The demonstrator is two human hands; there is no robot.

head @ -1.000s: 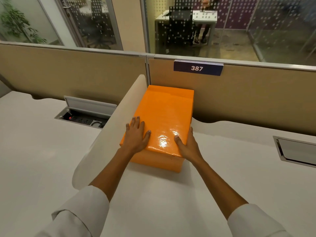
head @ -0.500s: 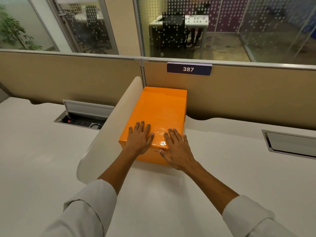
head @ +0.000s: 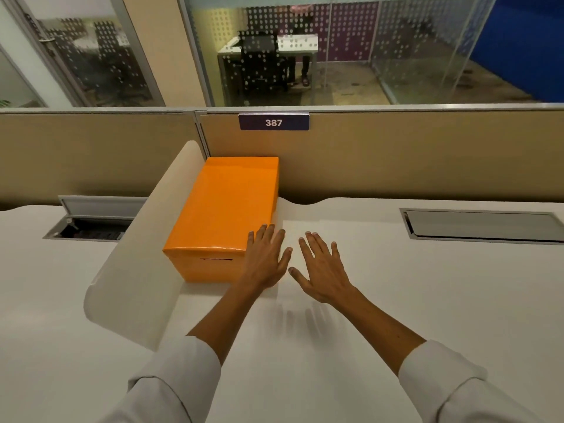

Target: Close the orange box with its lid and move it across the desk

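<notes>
The orange box stands on the white desk with its lid on, pushed up against the tan partition and beside the white curved divider. My left hand hovers flat with fingers spread at the box's near right corner, covering that corner; whether it touches the box I cannot tell. My right hand is open, palm down, over the bare desk just right of the box and apart from it. Neither hand holds anything.
A white curved divider runs along the box's left side. An open cable hatch lies left of it and a shut hatch at the right. The tan partition with a "387" plate bounds the back.
Both hands have come off the lid and shifted to the right, fingers spread. The view has swung right, so the box now sits left of the hands.
</notes>
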